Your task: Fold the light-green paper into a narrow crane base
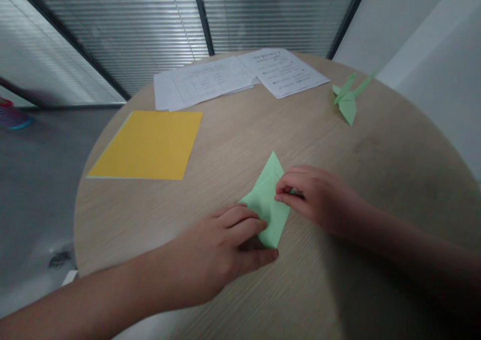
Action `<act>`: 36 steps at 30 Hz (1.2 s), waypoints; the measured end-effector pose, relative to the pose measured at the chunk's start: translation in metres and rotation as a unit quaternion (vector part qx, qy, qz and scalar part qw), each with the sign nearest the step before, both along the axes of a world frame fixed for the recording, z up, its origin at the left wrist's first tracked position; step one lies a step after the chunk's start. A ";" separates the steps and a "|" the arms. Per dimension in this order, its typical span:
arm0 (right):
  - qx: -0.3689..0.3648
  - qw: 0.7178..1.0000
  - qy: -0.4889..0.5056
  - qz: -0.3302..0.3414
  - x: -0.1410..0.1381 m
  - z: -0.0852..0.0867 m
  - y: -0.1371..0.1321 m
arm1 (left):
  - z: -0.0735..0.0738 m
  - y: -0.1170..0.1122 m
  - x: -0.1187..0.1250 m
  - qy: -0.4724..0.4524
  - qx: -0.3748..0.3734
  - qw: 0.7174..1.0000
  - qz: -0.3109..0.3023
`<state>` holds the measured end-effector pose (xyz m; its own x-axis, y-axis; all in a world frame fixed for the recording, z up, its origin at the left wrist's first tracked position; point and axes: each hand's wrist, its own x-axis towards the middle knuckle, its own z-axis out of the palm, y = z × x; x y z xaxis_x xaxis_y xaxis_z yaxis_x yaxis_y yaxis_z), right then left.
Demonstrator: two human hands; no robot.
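If the loosely spread left hand (229, 244) slips, the right hand (319, 197), pinching the green origami paper (268, 197), could crease it crooked.

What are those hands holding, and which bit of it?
The green folded paper: the right hand pinches its right edge, while the left hand rests on its lower left side.

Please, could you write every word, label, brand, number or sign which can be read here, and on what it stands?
Nothing can be read with certainty.
Right printed sheet: a heading and lines below, too blurred to read.
Left printed sheet: faint print, too small and blurred to read.
Yellow paper, green paper, folded green figure: no text visible.
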<state>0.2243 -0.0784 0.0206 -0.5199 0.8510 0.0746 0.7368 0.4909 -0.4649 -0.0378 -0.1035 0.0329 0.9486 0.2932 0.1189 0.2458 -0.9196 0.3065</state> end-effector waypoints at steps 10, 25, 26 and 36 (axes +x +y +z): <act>-0.014 1.000 0.002 0.006 0.001 -0.003 0.004 | 0.007 0.003 -0.003 -0.009 -0.065 0.998 -0.002; 0.138 0.979 -0.118 0.096 -0.002 0.004 0.006 | -0.008 0.032 -0.005 -0.040 0.051 0.995 0.078; 0.142 0.977 -0.122 0.105 -0.001 0.006 0.005 | -0.006 0.028 -0.002 -0.029 0.058 0.994 0.084; 0.152 0.974 -0.023 0.169 0.012 0.007 -0.024 | 0.018 0.015 0.014 -0.016 0.006 0.998 0.054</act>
